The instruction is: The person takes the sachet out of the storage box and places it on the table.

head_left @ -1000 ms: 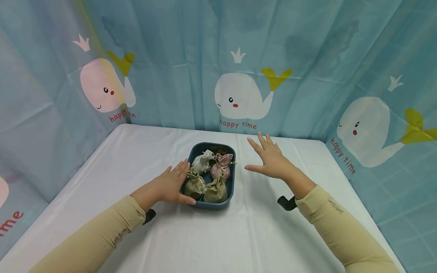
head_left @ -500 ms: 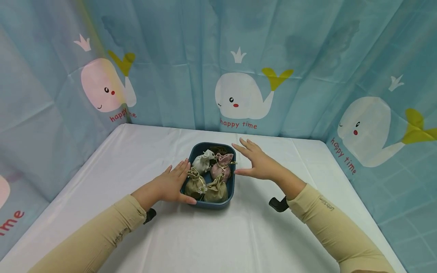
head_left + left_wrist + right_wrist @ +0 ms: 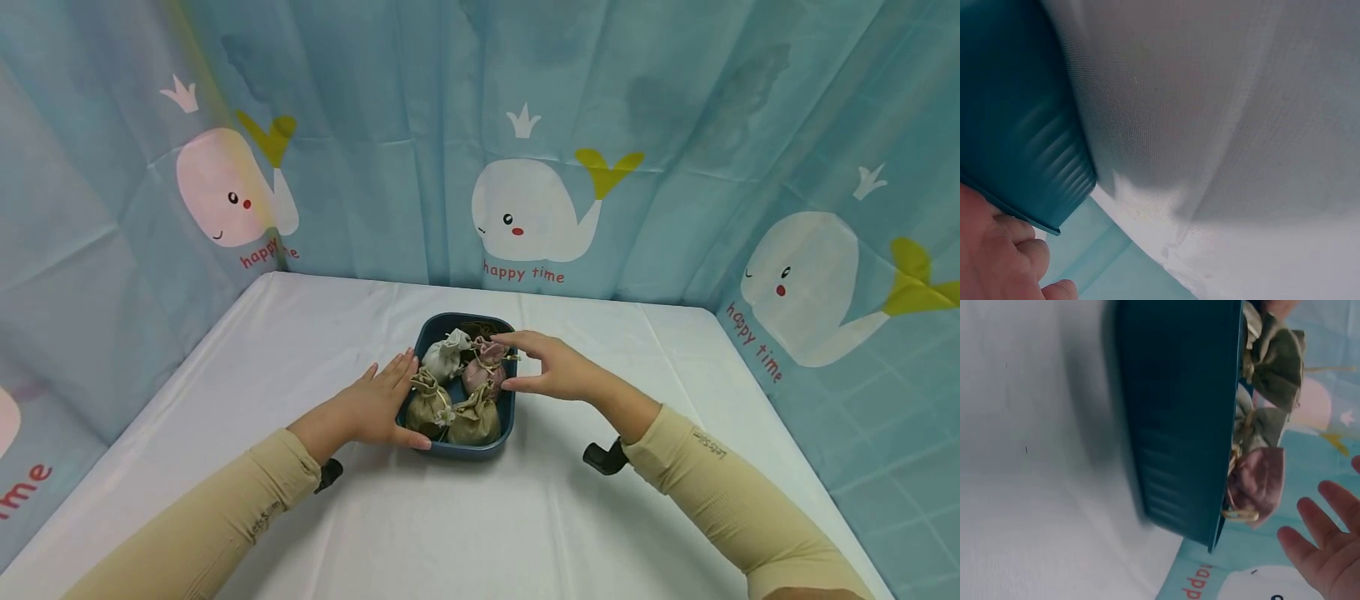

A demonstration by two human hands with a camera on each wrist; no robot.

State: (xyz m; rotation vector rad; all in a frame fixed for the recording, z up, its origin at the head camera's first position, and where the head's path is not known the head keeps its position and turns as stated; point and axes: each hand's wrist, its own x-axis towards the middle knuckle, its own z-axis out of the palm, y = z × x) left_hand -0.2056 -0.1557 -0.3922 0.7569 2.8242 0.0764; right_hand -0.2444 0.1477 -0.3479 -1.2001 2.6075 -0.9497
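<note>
A dark blue rectangular box on the white table holds several small drawstring pouches: a pink pouch, a white pouch, two olive pouches, the left olive pouch and the right olive pouch, and a dark pouch at the back. My left hand rests along the box's left rim, fingers extended; the left wrist view shows its fingertips by the rim. Over the right rim reaches my right hand, thumb and fingers spread apart around the pink pouch. In the right wrist view that pouch sticks up beyond the rim.
A white cloth covers the table. Blue curtains printed with whales hang along the back and both sides. A black wrist-camera piece sits under each wrist, such as the right camera piece.
My right hand has moved left from beside the box to over its right rim at the pink pouch, its fingers drawing closer together. The left hand and the box stay in place.
</note>
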